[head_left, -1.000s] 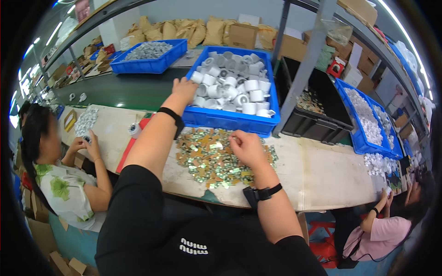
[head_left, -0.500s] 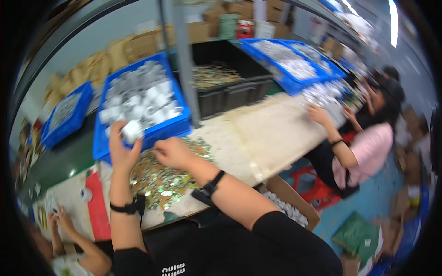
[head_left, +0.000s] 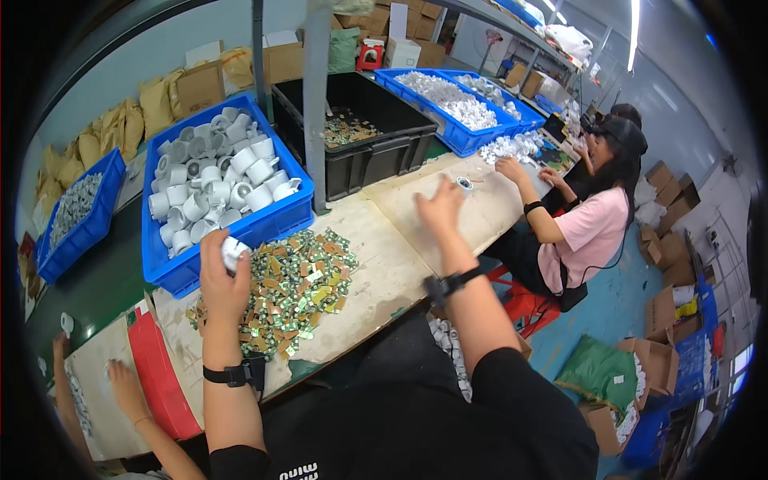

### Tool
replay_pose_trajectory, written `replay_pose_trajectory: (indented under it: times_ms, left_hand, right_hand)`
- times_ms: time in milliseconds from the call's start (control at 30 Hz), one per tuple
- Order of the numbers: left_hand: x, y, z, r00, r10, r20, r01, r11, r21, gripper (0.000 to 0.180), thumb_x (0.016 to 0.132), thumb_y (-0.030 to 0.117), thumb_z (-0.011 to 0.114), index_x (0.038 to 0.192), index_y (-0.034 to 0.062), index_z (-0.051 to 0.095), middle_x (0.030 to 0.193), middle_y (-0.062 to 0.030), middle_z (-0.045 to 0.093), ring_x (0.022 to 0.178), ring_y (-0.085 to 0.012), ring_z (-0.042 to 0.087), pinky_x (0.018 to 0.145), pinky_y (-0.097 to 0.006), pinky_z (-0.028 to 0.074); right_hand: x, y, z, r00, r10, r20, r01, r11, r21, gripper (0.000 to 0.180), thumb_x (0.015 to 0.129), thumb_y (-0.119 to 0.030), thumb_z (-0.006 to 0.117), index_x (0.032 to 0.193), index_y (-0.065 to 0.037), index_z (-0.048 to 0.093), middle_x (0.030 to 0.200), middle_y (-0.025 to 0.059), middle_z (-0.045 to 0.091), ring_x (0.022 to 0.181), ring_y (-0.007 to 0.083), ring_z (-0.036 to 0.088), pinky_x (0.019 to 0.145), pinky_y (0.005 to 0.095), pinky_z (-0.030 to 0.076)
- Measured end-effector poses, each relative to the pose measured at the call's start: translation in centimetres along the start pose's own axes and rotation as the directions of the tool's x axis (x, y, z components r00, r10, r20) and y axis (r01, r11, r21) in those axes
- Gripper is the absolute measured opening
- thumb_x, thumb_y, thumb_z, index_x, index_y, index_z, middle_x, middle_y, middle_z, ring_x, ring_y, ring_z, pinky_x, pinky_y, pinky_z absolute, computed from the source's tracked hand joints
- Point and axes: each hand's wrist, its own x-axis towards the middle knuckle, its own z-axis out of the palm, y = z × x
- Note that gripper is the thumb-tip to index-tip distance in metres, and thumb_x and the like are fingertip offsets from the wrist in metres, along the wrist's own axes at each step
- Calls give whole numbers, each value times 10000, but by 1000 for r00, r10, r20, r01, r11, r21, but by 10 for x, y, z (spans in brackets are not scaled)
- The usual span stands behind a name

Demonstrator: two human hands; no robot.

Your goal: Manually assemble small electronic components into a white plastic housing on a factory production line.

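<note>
My left hand (head_left: 223,280) is closed round a white plastic housing (head_left: 234,253), a short cup-like part, in front of the blue crate's near corner. More such white housings (head_left: 218,172) fill the blue crate (head_left: 280,216). Beside that hand, a loose pile of small green and brown circuit boards (head_left: 296,280) covers the table. My right hand (head_left: 441,210) is over the table to the right, slightly blurred, its fingers spread and nothing seen in them. Close to its fingertips lies a small round part (head_left: 464,183) with a dark centre and white rim; I cannot tell whether they touch.
A black bin (head_left: 376,164) with more circuit boards stands behind a metal post (head_left: 315,120). Blue trays (head_left: 472,148) of white parts sit farther right, near a co-worker in a pink shirt (head_left: 588,228). Another person's hands (head_left: 126,388) work at the left, beyond a red strip (head_left: 160,376).
My right hand has moved from above the circuit boards to the right and its fingers have spread. My left hand has lowered slightly, still holding the white housing. The view has shifted.
</note>
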Motion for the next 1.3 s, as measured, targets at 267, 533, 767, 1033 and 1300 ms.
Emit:
replay_pose_trajectory:
  times_ms: [267, 533, 767, 1033, 1300]
  left_hand:
    - [-5, 3, -3, 1000, 12, -9, -12, 1000, 1, 402, 872, 76, 694, 1251, -3, 585, 1263, -195, 542, 1078, -365, 603, 944, -427, 496]
    - [-17, -22, 6, 903, -416, 109, 421, 801, -425, 413, 971, 140, 686, 1371, 81, 603, 1234, -104, 604, 1022, -205, 663, 716, -307, 616]
    - [-15, -11, 17, 811, -328, 484, 578, 324, -749, 398, 1073, 224, 569, 1438, 79, 504, 1233, -107, 644, 1018, -211, 687, 716, -356, 643]
    - [-20, -10, 13, 855, -274, 441, 519, 420, -745, 458, 1049, 218, 630, 1457, 93, 462, 1356, -82, 577, 1170, -209, 637, 829, -345, 635]
    - [-23, -15, 21, 939, -157, 305, 338, 575, -745, 480, 968, 44, 710, 1405, 60, 510, 1376, -66, 524, 1217, -180, 591, 880, -340, 622]
  right_hand:
    - [85, 80, -3, 882, 414, 225, -328, 882, -338, 821, 820, -562, 718, 1486, -117, 535, 1416, 304, 558, 1324, 433, 526, 1079, 512, 467]
    - [29, -71, 34, 933, -93, 347, -81, 885, 458, 376, 901, -291, 673, 1136, -6, 746, 917, 117, 753, 799, 205, 698, 756, 323, 535]
    - [-81, -213, -39, 508, -860, 59, 173, 169, 970, 415, 831, -71, 702, 1230, 42, 700, 1244, 143, 635, 1191, 258, 590, 1053, 358, 426]
    - [-130, -214, 8, 590, -774, 230, -428, -58, 902, 493, 902, 40, 693, 1385, 55, 592, 1508, 229, 526, 1391, 325, 519, 1171, 467, 395]
    - [-125, -205, 24, 535, -814, 228, -299, 70, 952, 517, 936, -59, 730, 1419, 50, 585, 1491, 234, 556, 1398, 325, 523, 1183, 433, 386]
